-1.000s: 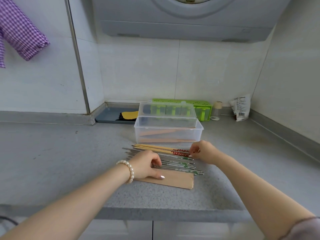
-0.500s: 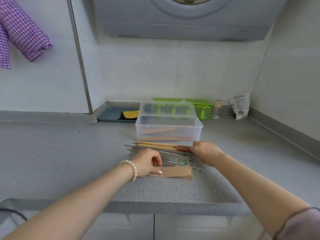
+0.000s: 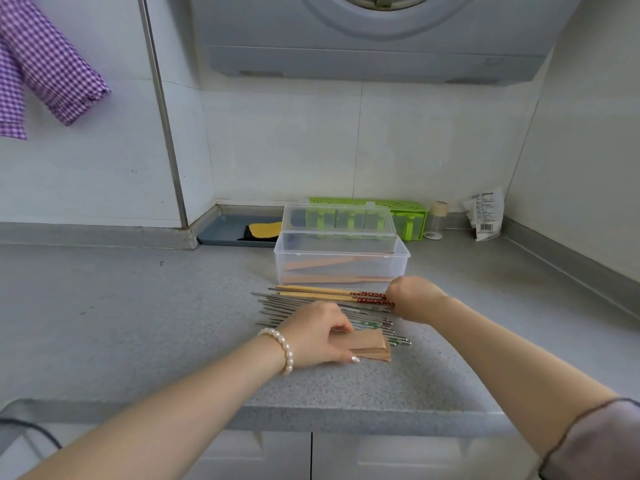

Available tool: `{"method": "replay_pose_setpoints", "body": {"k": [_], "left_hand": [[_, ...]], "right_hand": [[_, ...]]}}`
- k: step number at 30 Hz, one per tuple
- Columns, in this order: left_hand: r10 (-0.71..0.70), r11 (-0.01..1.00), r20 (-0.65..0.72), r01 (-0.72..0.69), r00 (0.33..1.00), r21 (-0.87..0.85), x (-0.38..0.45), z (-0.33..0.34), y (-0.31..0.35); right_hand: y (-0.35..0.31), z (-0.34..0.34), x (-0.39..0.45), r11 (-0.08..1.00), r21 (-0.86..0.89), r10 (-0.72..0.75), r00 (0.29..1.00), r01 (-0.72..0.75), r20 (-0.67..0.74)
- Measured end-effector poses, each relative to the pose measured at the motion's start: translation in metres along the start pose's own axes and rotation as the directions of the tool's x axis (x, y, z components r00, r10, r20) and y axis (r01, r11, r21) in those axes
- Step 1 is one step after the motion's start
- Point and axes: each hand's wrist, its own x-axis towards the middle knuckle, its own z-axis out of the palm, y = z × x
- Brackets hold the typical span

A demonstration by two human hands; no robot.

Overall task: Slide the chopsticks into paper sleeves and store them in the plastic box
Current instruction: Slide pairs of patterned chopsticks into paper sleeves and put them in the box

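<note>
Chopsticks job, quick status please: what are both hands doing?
Left hand grips brown paper sleeves. Right hand at red-patterned ends of wooden chopsticks; grip hidden. Metal chopsticks loose on counter. Clear plastic box open, nothing blocking.

chopsticks (image 3: 322, 306) in row on counter (image 3: 138, 306), just before plastic box (image 3: 341, 268). paper sleeves (image 3: 372, 346) at near edge of row, more inside box. tray (image 3: 225, 232) behind-left, rack (image 3: 405, 216) behind box.
</note>
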Motion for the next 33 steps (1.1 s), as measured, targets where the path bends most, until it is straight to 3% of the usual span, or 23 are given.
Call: {"method": "replay_pose_setpoints", "body": {"k": [5,12,18,21,24,26,29,33], "left_hand": [[0.009,1.000,0.028,-0.009,1.000,-0.001,0.002,0.004,0.003],[-0.141,0.933,0.032,0.144,0.989,-0.329,0.004,-0.003,-0.006],[-0.167,0.916,0.049,0.173,0.985,-0.361,0.003,0.002,-0.009],[-0.159,0.924,0.055,0.168,0.986,-0.344,0.003,0.003,-0.008],[-0.141,0.918,0.051,0.149,0.989,-0.368,0.004,0.003,-0.008],[-0.140,0.903,0.069,0.156,0.988,-0.399,0.005,0.002,-0.008],[-0.143,0.892,0.100,0.172,0.985,-0.417,0.008,0.000,-0.010],[-0.144,0.893,0.115,0.180,0.983,-0.413,0.010,-0.002,-0.013]], "right_hand": [[-0.001,-0.001,0.002,0.999,-0.040,-0.030,1.000,0.030,0.000],[-0.001,-0.006,0.004,0.999,-0.039,-0.026,1.000,0.026,0.010],[0.001,-0.005,0.003,0.997,-0.058,-0.048,0.999,0.047,-0.009],[0.005,-0.001,-0.001,0.999,0.015,-0.036,0.997,0.037,-0.072],[0.012,0.002,-0.004,0.966,0.257,0.045,0.982,0.004,-0.185],[0.017,-0.001,-0.008,0.837,0.548,0.157,0.962,-0.008,-0.225],[0.024,-0.013,-0.019,0.400,0.916,0.276,0.952,0.009,-0.130],[0.033,-0.016,-0.035,-0.198,0.975,0.331,0.943,0.101,-0.031]]}}
